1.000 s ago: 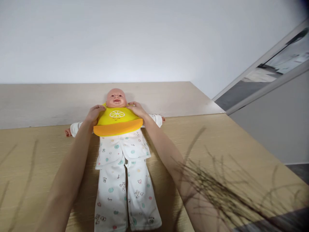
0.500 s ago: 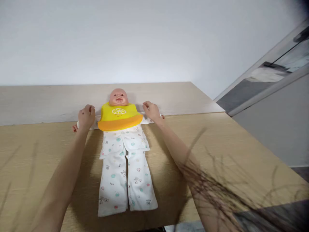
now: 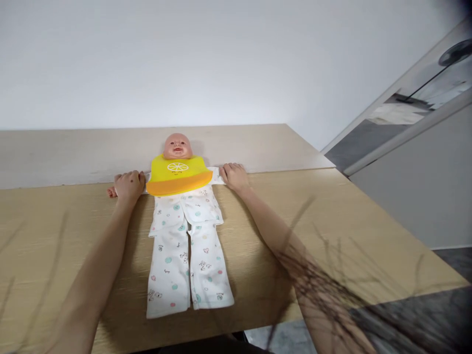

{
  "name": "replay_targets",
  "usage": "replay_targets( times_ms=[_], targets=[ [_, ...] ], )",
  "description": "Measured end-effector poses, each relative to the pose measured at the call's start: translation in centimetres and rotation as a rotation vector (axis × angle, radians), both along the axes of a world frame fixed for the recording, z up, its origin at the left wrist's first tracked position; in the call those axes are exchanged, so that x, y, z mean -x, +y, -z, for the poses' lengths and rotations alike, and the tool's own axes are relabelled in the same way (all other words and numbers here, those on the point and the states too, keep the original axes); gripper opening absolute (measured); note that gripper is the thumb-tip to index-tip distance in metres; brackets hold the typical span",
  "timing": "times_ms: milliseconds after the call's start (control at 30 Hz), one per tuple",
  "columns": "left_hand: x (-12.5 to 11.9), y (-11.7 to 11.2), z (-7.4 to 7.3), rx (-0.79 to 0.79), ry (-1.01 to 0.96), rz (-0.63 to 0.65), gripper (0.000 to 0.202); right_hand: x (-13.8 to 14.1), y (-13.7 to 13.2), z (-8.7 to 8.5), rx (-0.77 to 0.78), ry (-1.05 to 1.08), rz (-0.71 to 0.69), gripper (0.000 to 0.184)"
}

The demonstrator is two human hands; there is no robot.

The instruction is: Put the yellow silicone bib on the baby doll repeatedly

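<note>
doll [image 3: 184, 206] long axis runs up-frame between my hands | left hand [image 3: 129, 185] curled on its sleeve | right hand [image 3: 233, 176] likewise, grip unclear

Your hands press down on a light wooden table [image 3: 332, 221] whose grain runs across your view. Between your left hand [image 3: 129, 185] and your right hand [image 3: 234, 177] a baby doll [image 3: 182, 206] lies flat on its back, directly on the wood, head pointing away from you and legs stretching back toward you between your forearms. Just beyond both hands the tabletop meets a paler, whitish board [image 3: 73, 157] running along the wall.
</note>
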State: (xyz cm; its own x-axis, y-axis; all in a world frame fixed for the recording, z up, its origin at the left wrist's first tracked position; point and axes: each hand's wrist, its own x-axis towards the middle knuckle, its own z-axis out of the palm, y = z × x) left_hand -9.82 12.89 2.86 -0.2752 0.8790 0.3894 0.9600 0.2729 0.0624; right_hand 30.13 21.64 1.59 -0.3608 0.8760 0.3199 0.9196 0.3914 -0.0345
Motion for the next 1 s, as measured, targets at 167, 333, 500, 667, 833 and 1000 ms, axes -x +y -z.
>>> replay_targets(
  times_ms=[167,333,500,667,833,1000],
  targets=[
    [0.2,0.0,0.1,-0.099,-0.067,0.028,0.033,-0.3,0.3,0.5,-0.065,0.02,0.013,0.043],
    [-1.1,-2.2,0.1,-0.29,-0.144,0.126,0.015,-0.2,-1.1,0.9,-0.219,0.118,-0.037,0.033],
    [-1.7,-5.3,0.9,-0.255,-0.255,0.021,0.017,-0.1,-4.1,1.4,-0.216,0.122,-0.087,0.032],
    [-1.1,-6.7,1.1,-0.053,-0.355,-0.007,0.021,0.1,-6.3,1.6,0.002,0.089,-0.185,0.031],
    [-1.8,-7.3,0.7,0.003,-0.258,0.098,0.025,0.6,-6.9,0.6,0.153,0.087,-0.103,0.031],
    [-2.9,-7.5,0.7,0.012,-0.223,0.257,0.028,0.8,-6.8,0.3,0.202,0.128,-0.061,0.03]
  ],
)
